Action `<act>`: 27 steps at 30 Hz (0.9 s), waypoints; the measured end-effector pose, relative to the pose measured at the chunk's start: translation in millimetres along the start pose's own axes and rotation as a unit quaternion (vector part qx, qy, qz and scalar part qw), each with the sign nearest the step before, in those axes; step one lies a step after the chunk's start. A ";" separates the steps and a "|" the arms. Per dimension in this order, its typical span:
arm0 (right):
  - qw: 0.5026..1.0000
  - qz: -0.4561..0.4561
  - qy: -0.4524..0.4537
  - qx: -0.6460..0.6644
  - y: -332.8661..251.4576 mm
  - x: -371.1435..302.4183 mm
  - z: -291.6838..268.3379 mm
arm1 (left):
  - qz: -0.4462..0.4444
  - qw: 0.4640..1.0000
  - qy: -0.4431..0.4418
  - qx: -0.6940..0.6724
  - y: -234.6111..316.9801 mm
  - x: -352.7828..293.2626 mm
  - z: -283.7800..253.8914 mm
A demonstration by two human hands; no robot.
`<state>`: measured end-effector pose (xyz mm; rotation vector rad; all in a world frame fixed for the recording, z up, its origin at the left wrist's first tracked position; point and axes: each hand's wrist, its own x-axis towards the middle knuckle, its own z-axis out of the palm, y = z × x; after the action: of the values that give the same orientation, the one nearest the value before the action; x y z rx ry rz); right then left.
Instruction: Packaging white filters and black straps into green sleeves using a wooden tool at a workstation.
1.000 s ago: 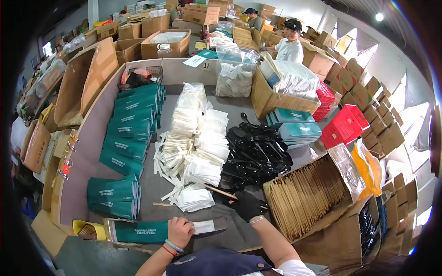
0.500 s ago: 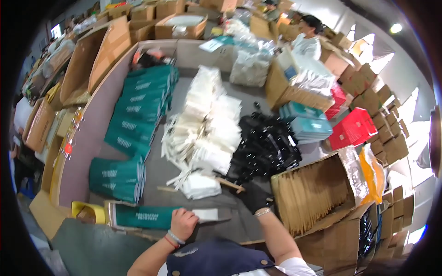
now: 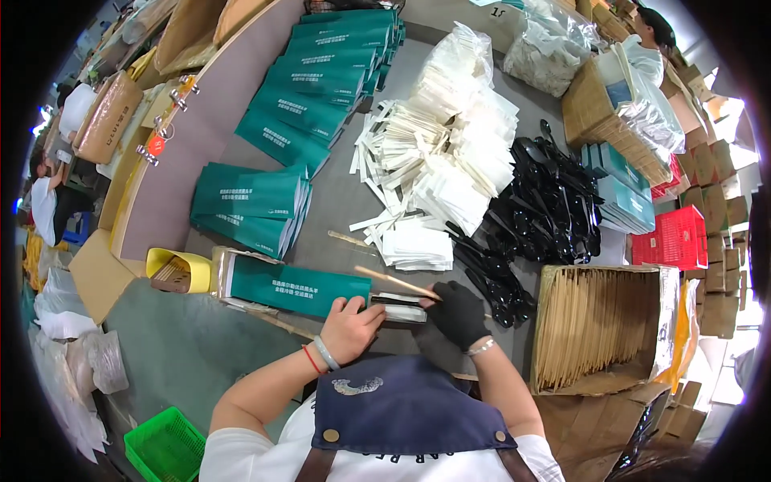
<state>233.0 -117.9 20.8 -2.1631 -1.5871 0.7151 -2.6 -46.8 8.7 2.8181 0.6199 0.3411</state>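
Note:
In front of me lies a green printed paper sleeve (image 3: 301,287) on top of others in an open cardboard tray (image 3: 222,271). My left hand (image 3: 350,329) has its fingers closed on the sleeve's right end. White packets (image 3: 405,312) stick out there, under a dark, thin handle (image 3: 393,300), apparently a black spoon's. My right hand (image 3: 459,315), in a black glove, is closed round pale wooden chopsticks (image 3: 395,281), which point left above the sleeve. The dark handle runs toward the same glove; its far end is hidden there.
Beyond lie white packets (image 3: 458,181), black spoons (image 3: 554,201) and rows of green sleeves (image 3: 309,88). A carton of wooden chopsticks (image 3: 598,325) stands right, near a red basket (image 3: 671,241). A yellow container (image 3: 183,270) is left; a green basket (image 3: 165,443) sits lower left.
My right hand has come from the spoon pile's edge to the sleeve's right end, with the chopsticks still in it. A dark handle now lies over the white packets. The whole view has shifted.

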 end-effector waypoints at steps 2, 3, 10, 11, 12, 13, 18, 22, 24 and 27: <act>0.999 -0.021 -0.005 -0.044 3.4 -13.2 -11.4 | -0.017 0.998 -0.017 -0.058 -5.2 -2.4 -9.3; 0.995 -0.044 -0.009 -0.086 7.4 -19.7 -15.0 | -0.019 0.998 -0.017 -0.060 -10.3 -4.3 -10.1; 0.973 -0.168 0.035 -0.152 32.3 -34.3 -3.3 | -0.083 0.992 -0.030 -0.090 -41.2 1.7 -14.5; 0.973 -0.167 0.035 -0.153 31.2 -33.1 -3.8 | -0.082 0.992 -0.030 -0.091 -43.6 1.8 -13.7; 0.973 -0.166 0.027 -0.159 28.8 -32.1 -3.7 | -0.069 0.993 -0.030 -0.090 -46.3 2.7 -13.3; 0.972 -0.165 0.021 -0.165 25.7 -30.4 -2.5 | -0.055 0.994 -0.030 -0.088 -47.4 4.5 -14.3; 0.983 -0.172 -0.023 0.059 -6.7 -13.3 32.9 | -0.009 0.992 0.001 -0.123 -25.3 27.1 1.7; 0.993 -0.066 0.037 0.093 30.2 -26.0 30.8 | -0.017 0.996 -0.016 -0.090 -16.1 35.6 -2.6; 0.990 0.054 -0.004 0.132 41.4 -31.4 14.0 | -0.025 0.996 -0.020 -0.085 -13.8 32.7 -1.7; 0.977 0.035 0.022 0.209 19.6 -29.4 37.3 | -0.011 0.996 -0.028 -0.078 -7.1 41.4 0.6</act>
<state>219.0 -152.1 -14.9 -1.9149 -1.2107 0.9230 31.4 -22.7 13.3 2.6602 0.5843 0.2921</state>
